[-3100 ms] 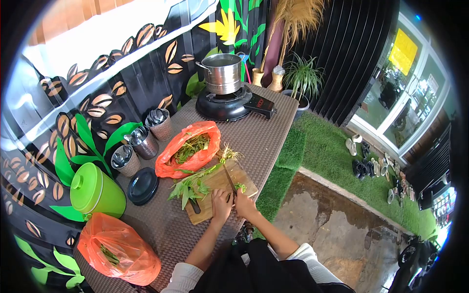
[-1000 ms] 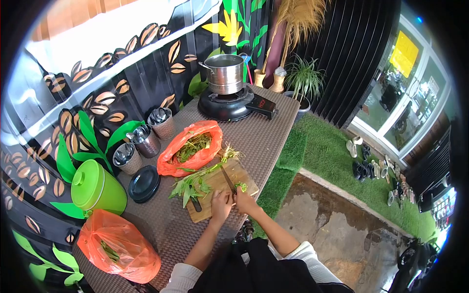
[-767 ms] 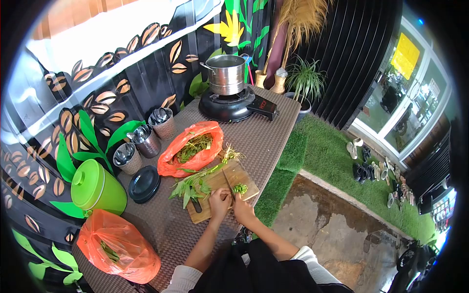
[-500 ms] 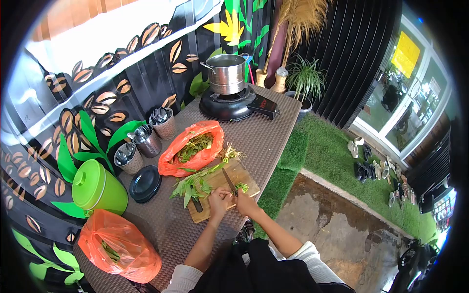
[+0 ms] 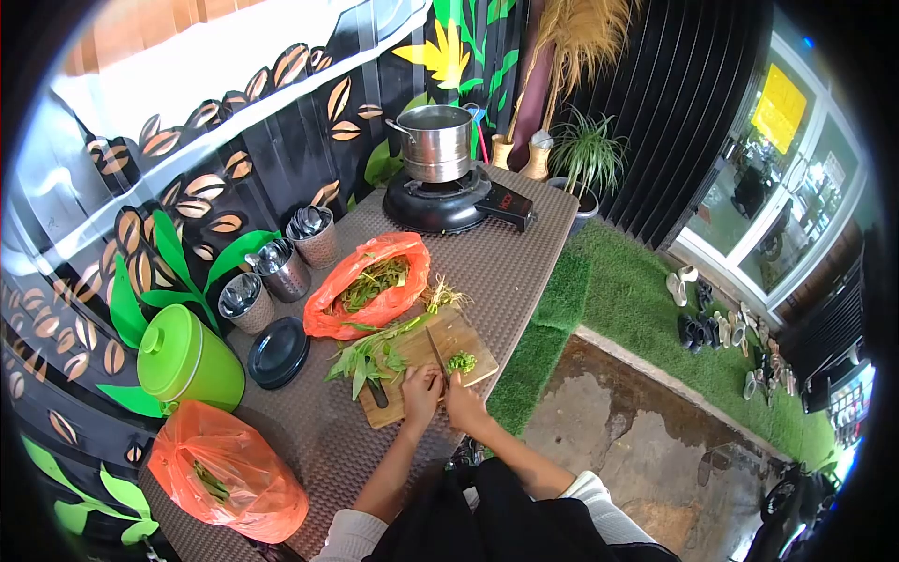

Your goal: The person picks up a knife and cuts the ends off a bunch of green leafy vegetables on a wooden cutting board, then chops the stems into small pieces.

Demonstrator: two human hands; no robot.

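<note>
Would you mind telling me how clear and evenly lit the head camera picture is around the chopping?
Head view: strong fisheye, black vignette at the corners, straight edges bowed. Even daylight, soft shadows, the window washed out. The board, knife and both hands, left hand and right hand, are sharp but small; the pot shows mild glare.

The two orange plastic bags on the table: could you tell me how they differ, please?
The orange bag by the cutting board lies wide open, its greens plainly exposed; the orange bag at the near corner is bunched up, greens showing only through the plastic. The first lies beside the cutting board, the second beside the green container. Both hold greens.
</note>
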